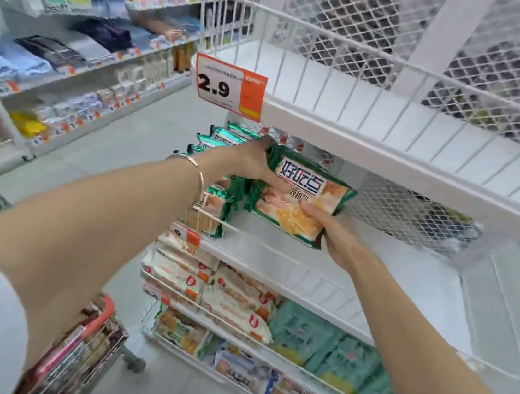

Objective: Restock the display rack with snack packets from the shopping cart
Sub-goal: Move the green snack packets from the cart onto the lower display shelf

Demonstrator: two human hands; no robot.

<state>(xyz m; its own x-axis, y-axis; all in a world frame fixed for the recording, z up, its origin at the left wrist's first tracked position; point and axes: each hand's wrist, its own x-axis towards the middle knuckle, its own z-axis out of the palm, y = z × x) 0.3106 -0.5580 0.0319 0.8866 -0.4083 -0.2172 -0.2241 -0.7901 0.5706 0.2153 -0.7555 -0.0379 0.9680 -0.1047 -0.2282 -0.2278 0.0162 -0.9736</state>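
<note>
A green-edged snack packet (298, 198) with orange biscuit art hangs over the second shelf of the white display rack (336, 131). My left hand (250, 159) grips its upper left end, and my right hand (336, 236) holds its lower edge with the thumb on top. Several packets of the same kind (213, 214) stand in a row at the shelf's left end, just left of the held packet. The shopping cart (82, 355) with a red rim sits at the lower left, packets inside.
A 2.9 price tag (230, 85) hangs on the bare top shelf's edge. Lower shelves hold white packets (232, 299) and teal packets (331, 348). A goods aisle (73, 50) runs along the left. The second shelf to the right is bare.
</note>
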